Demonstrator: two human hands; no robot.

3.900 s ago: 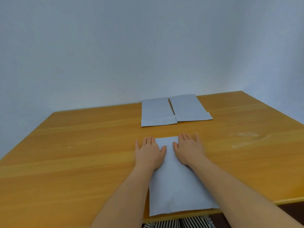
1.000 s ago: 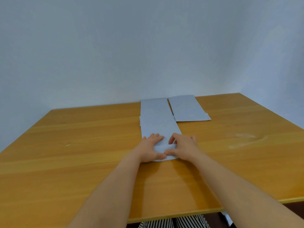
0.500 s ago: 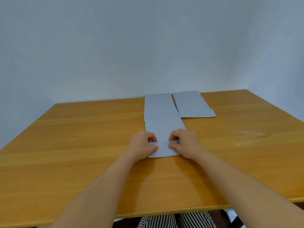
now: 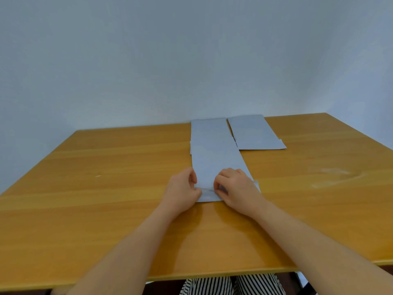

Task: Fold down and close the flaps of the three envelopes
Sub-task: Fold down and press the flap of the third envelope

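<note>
Three pale blue-grey envelopes lie on the wooden table (image 4: 106,188). The near envelope (image 4: 214,165) lies lengthwise, its far end overlapping the back left envelope (image 4: 208,129). The back right envelope (image 4: 253,133) lies beside that one, its flap at the near end. My left hand (image 4: 182,190) and my right hand (image 4: 236,188) both have curled fingers on the near envelope's flap (image 4: 207,193) at its near end, pinching the fold. The right hand covers the flap's right part.
A pale scuff mark (image 4: 333,177) shows on the table's right side. A plain wall (image 4: 191,60) rises just behind the table's far edge. Striped clothing (image 4: 229,284) shows below the near edge.
Since 3.9 s ago the near envelope has been slid away from me onto the back left one. My hands went from flat on it to curled on the flap at its near end.
</note>
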